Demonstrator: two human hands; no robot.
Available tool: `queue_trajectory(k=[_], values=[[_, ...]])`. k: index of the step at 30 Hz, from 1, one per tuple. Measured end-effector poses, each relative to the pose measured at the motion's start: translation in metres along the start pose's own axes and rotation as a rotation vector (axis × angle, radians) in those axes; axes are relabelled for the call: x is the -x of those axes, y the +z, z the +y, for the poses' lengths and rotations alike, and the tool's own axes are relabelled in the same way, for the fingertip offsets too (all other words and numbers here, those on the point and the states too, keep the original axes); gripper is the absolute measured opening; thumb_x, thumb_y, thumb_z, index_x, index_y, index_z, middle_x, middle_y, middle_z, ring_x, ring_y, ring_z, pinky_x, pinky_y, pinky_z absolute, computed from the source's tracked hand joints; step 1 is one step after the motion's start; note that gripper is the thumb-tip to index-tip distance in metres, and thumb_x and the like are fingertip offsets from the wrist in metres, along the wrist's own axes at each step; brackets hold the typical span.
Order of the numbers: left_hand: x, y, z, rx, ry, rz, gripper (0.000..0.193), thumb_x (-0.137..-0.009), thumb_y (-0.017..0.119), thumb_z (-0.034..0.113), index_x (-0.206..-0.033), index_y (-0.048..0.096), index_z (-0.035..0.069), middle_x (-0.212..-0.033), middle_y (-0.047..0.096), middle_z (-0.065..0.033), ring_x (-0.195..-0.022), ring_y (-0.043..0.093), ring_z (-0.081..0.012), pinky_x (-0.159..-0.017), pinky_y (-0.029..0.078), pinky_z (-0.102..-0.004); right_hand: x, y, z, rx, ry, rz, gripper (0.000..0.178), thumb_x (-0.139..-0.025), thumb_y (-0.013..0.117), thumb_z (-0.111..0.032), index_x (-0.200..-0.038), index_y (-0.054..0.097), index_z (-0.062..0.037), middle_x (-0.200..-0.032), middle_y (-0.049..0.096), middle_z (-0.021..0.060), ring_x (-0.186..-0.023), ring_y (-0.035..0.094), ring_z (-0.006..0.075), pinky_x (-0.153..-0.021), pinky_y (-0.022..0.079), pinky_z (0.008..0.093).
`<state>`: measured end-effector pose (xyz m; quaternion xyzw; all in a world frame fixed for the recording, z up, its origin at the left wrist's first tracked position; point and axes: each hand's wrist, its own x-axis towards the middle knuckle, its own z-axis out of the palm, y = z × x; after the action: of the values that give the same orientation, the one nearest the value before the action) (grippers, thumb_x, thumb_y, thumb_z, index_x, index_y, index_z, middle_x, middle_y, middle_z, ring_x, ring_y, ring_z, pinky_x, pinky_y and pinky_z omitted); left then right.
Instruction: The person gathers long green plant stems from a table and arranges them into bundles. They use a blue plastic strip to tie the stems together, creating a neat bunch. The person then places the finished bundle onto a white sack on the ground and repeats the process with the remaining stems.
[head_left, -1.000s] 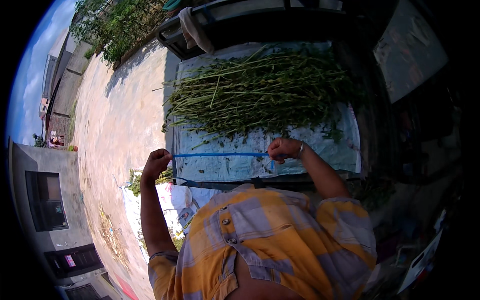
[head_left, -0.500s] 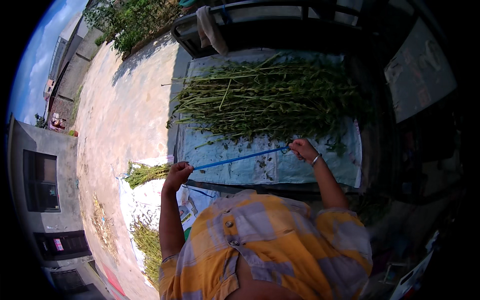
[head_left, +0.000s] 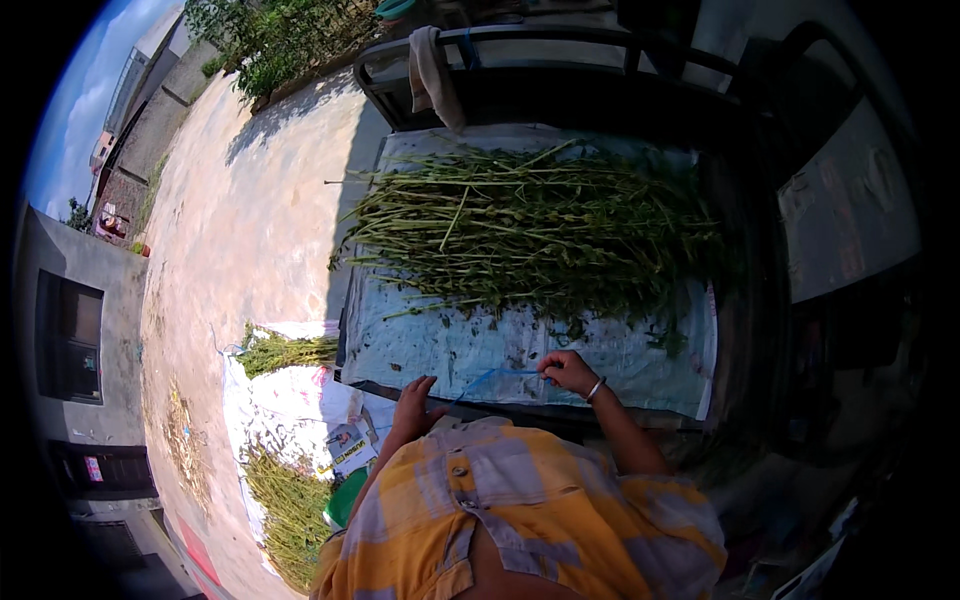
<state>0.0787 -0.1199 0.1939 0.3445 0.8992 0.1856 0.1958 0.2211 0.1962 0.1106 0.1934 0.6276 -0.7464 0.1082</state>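
Observation:
A blue strap [head_left: 492, 374] hangs slack and bent over the near edge of a pale blue sheet [head_left: 420, 335]. My right hand [head_left: 570, 372], with a bracelet at the wrist, is closed on one end of it. My left hand [head_left: 412, 408] is beside the strap's other end, thumb and fingers apart; it appears to hold nothing. Beyond both hands a broad heap of cut green plant stalks [head_left: 520, 225] lies across the sheet, stems toward the left and leafy ends toward the right. Neither hand touches the stalks.
A dark metal rail [head_left: 540, 32] with a cloth [head_left: 432, 80] over it borders the far side. At lower left, a white sheet [head_left: 290, 400] on the sunlit concrete carries more stalks [head_left: 285, 500], near a green round container [head_left: 345, 498]. A grey building [head_left: 75, 260] stands far left.
The strap was stretched taut between both hands; now it sags. Both hands came down closer to my body, the left also moving right and its fingers opening.

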Motion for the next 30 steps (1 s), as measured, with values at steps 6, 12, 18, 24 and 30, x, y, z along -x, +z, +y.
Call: queue_trajectory(k=[6,12,18,24,30], values=[[-0.064,0.024,0.044,0.712,0.147,-0.208,0.061,-0.072,0.07,0.021,-0.124,0.043,0.005,-0.094,0.063,-0.0172,-0.088,0.061,-0.032,-0.074,0.048,-0.0395,-0.05,0.077,-0.056,-0.094,-0.042,-0.29,0.015,-0.084,0.055,-0.012,-0.096,0.061,-0.0043,-0.078,0.063,0.0027,-0.062,0.055,0.0058,-0.053,0.046,0.0202],[-0.087,0.057,-0.015,0.381,-0.069,-0.188,0.029,-0.084,0.057,0.032,-0.081,0.063,0.004,-0.071,0.06,-0.0186,-0.069,0.058,-0.0357,-0.061,0.044,-0.0425,-0.122,0.042,-0.031,-0.393,0.287,0.02,0.025,-0.088,0.057,-0.022,-0.108,0.055,-0.0072,-0.089,0.063,0.0055,-0.067,0.06,0.0094,-0.053,0.049,0.0232],[-0.058,0.076,-0.078,0.83,-0.472,-0.003,0.029,-0.089,0.051,0.027,-0.079,0.063,0.003,-0.06,0.057,-0.0098,-0.054,0.055,-0.0193,-0.052,0.041,-0.0331,-0.209,-0.012,0.087,-0.97,0.549,0.388,0.064,-0.082,0.063,-0.038,-0.131,0.034,-0.0091,-0.118,0.051,0.0134,-0.094,0.057,0.0217,-0.062,0.049,0.032],[-0.037,0.061,-0.128,1.222,-0.89,0.263,0.033,-0.093,0.046,0.029,-0.079,0.062,0.003,-0.051,0.043,0.0029,-0.042,0.036,-0.005,-0.04,0.027,-0.0228,-0.274,-0.014,0.086,-1.227,0.367,0.795,0.083,-0.06,0.075,-0.058,-0.122,0.042,-0.0151,-0.121,0.046,0.0064,-0.095,0.049,0.026,-0.072,0.044,0.0396],[-0.018,0.085,-0.142,1.324,-1.087,0.273,0.033,-0.093,0.045,0.03,-0.079,0.06,0.004,-0.05,0.039,0.0042,-0.038,0.03,-0.0044,-0.036,0.021,-0.022,-0.31,-0.039,-0.007,-1.258,0.194,0.74,0.067,-0.067,0.072,-0.053,-0.115,0.049,-0.0125,-0.11,0.051,0.0087,-0.089,0.051,0.0243,-0.067,0.047,0.0365]])
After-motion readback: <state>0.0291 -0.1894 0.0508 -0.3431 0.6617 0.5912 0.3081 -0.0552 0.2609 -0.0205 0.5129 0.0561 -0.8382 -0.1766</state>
